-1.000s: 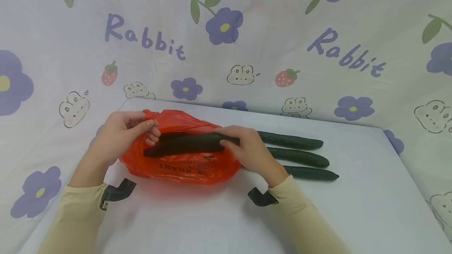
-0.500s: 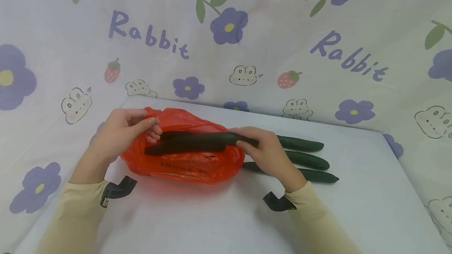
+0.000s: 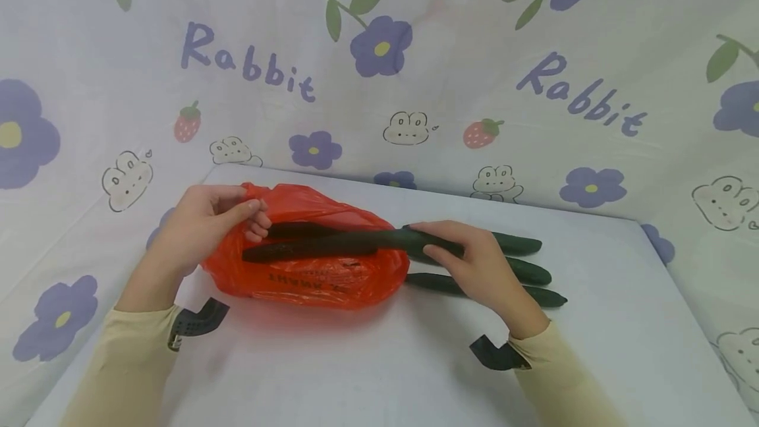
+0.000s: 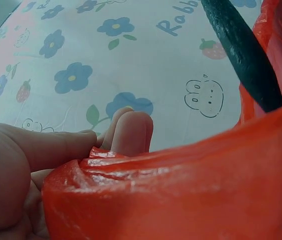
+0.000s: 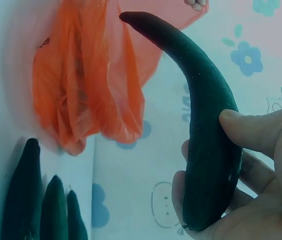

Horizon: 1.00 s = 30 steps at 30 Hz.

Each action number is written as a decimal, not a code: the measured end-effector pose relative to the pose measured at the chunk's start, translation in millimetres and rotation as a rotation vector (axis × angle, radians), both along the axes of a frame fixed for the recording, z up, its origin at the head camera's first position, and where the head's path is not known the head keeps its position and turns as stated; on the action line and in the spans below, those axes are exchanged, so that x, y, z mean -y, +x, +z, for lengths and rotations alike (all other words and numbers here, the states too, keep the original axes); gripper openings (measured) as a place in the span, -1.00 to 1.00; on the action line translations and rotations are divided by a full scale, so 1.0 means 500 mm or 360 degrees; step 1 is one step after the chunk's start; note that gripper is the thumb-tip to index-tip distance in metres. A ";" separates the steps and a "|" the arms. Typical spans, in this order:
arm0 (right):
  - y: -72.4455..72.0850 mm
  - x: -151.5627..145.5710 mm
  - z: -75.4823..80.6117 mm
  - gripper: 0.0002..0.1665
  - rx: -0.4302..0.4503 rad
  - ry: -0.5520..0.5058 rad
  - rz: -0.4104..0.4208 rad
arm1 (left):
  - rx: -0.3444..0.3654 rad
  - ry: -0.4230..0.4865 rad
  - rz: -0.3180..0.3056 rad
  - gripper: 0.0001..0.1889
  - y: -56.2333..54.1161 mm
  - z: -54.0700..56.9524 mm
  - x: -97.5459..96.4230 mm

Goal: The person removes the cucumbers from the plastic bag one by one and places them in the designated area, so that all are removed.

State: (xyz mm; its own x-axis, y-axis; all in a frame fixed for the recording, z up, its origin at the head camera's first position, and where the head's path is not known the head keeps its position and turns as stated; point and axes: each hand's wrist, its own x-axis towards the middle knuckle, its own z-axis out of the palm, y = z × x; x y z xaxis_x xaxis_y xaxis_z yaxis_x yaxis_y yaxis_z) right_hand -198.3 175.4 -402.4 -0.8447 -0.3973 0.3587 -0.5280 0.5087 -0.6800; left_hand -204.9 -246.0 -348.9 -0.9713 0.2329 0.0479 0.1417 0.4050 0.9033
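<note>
Tabletop (image 3: 356, 374) spreads out on near side of both hands; far edge runs beyond them, patterned cloth (image 3: 450, 84) behind; right edge well apart from right hand (image 3: 474, 256). Left hand (image 3: 207, 223) pinches rim of red plastic bag (image 3: 308, 290), mouth gaping to its right. Dark long shape (image 3: 296, 230) inside bag, too dim to name. Right hand grips cucumber (image 3: 385, 240) by one end, raised; other end reaches across bag's mouth toward left hand. Three loose cucumbers (image 3: 530, 271) on tabletop, partly hidden by right hand, tips showing past its right side.
</note>
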 end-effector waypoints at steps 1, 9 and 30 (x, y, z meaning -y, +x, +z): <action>0.003 -0.004 0.000 -0.51 -0.0005 0.0010 -0.0009 | -0.0002 -0.0005 0.0001 -0.71 0.000 0.000 0.000; 0.023 -0.041 0.007 -0.46 -0.0100 0.0079 -0.0062 | -0.0009 -0.0046 0.0014 -0.71 -0.001 0.001 -0.001; 0.066 -0.131 0.026 -0.39 -0.0314 0.0042 -0.0171 | 0.0008 -0.0060 0.0029 -0.69 0.001 0.002 0.001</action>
State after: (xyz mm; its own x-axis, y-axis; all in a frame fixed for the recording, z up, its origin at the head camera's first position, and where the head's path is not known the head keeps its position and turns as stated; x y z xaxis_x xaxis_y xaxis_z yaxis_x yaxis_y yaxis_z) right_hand -165.4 240.7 -389.3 -0.7972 -0.3204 0.5117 -0.5913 0.5852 -0.5549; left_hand -204.1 -246.3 -348.1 -0.9756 0.2168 0.0348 0.1297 0.4410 0.8881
